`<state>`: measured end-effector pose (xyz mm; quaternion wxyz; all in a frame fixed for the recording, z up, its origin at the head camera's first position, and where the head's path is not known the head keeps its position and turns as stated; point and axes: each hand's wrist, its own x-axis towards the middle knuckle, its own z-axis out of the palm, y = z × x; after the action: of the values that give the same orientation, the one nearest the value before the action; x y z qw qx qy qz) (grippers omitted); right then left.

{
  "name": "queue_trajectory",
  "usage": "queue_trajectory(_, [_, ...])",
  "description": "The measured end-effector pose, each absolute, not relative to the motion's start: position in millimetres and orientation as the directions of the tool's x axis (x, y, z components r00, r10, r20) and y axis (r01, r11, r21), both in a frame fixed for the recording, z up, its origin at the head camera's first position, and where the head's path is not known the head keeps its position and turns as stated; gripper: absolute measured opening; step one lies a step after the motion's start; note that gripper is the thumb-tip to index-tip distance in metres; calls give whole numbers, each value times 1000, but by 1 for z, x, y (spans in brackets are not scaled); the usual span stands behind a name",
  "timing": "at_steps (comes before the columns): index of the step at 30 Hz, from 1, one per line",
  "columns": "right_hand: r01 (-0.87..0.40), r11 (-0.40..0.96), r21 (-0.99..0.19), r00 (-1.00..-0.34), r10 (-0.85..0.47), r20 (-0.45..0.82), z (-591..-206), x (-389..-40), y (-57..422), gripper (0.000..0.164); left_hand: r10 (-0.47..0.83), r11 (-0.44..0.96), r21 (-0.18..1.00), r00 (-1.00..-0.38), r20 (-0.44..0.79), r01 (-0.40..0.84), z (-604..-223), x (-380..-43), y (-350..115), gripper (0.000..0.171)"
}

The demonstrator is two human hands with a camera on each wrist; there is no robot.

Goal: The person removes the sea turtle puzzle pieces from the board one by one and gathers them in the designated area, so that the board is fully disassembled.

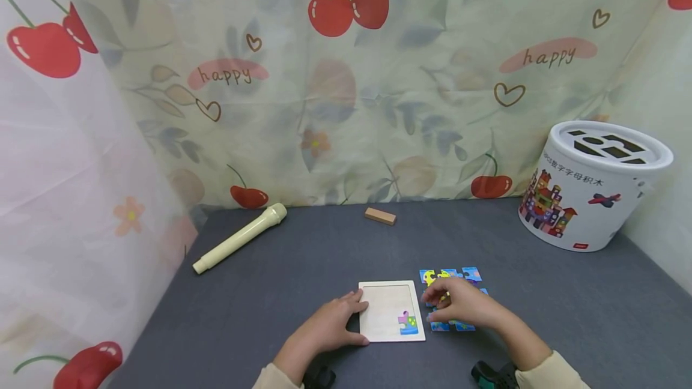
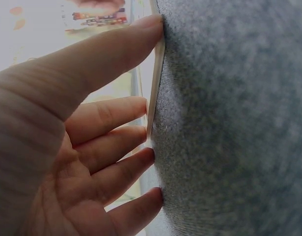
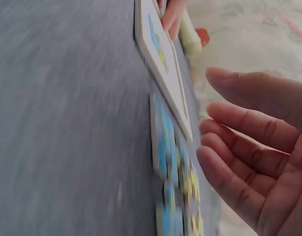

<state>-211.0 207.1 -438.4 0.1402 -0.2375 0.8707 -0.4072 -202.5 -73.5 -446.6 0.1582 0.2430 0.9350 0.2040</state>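
A pale wooden puzzle tray lies flat on the table, with one colourful jigsaw piece in its lower right corner. My left hand rests at the tray's left side, thumb and fingers spread and touching the edge; the left wrist view shows the thumb against the rim. Just right of the tray, several blue and yellow jigsaw pieces lie close together. Over them hovers my right hand, partly covering them. In the right wrist view its fingers are loosely bent, with nothing between them and the thumb.
A white bucket with a slotted lid stands at the back right. Near the back edge lies a small wooden block. A cream-coloured stick lies at the back left. Printed curtains enclose the dark table.
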Motion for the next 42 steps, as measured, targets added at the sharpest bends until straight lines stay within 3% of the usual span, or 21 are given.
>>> queue_trajectory(9, [-392,610,-688,-813,-580,-51,-441,-219,178,22,522,799,451,-831,-192,398,-448,-203,-73,66])
queue_trajectory(35, [-295,613,-733,-809,-569,-150,-444,-214,169,15,490,816,465,-837,-243,343,-450,-204,-72,67])
queue_trajectory(42, [-283,607,-743,-818,-557,-144,-443,-214,168,27,491,815,465,-838,-237,346,-448,-204,-72,67])
